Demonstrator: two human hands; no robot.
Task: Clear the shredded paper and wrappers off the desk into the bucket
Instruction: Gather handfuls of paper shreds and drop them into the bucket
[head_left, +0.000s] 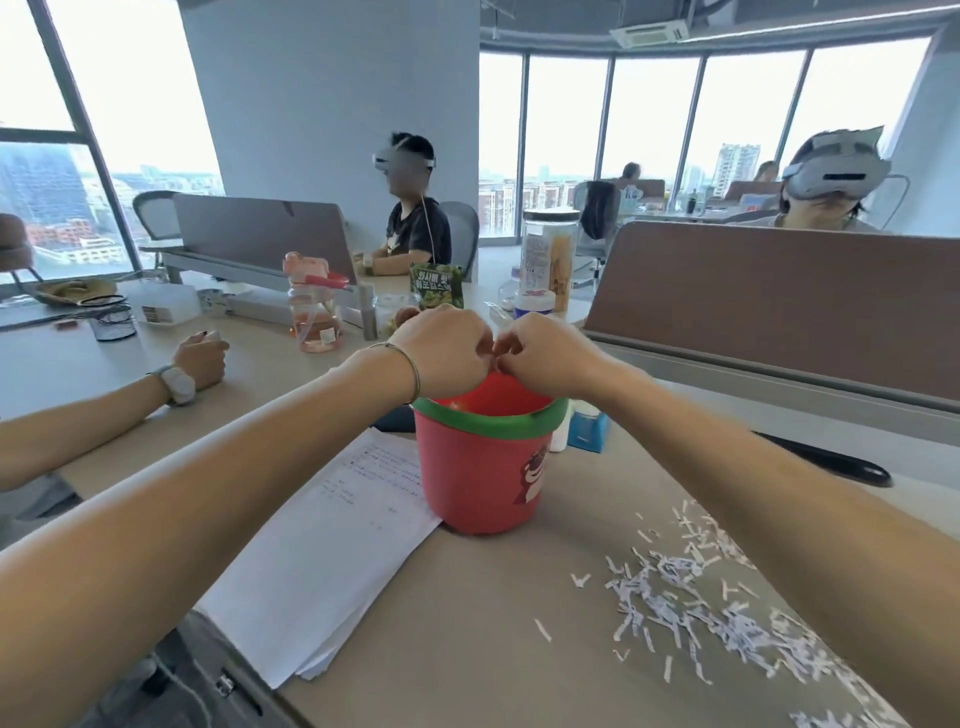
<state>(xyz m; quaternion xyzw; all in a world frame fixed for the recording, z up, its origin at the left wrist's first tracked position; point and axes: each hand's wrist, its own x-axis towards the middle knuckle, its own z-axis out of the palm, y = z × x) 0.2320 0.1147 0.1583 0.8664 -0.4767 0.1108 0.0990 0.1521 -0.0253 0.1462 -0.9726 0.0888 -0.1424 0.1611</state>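
Both hands are held together above the bucket (480, 467), at its 12 o'clock rim. The left hand (441, 353) and right hand (545, 353) are curled, fingertips touching; whether anything is pinched cannot be told. Shreds (691, 608) lie scattered on the desk (493, 623) at the bucket's 4 o'clock. Sheets (332, 540) lie at its 8 o'clock, touching its base.

Red bucket (480, 475) with a green rim and a darker red bear print on its right side; white shredded paper (711, 603) with dark specks, near right; beige desk (493, 623); white printed sheets (322, 561), near left; green snack packet (436, 286), far.
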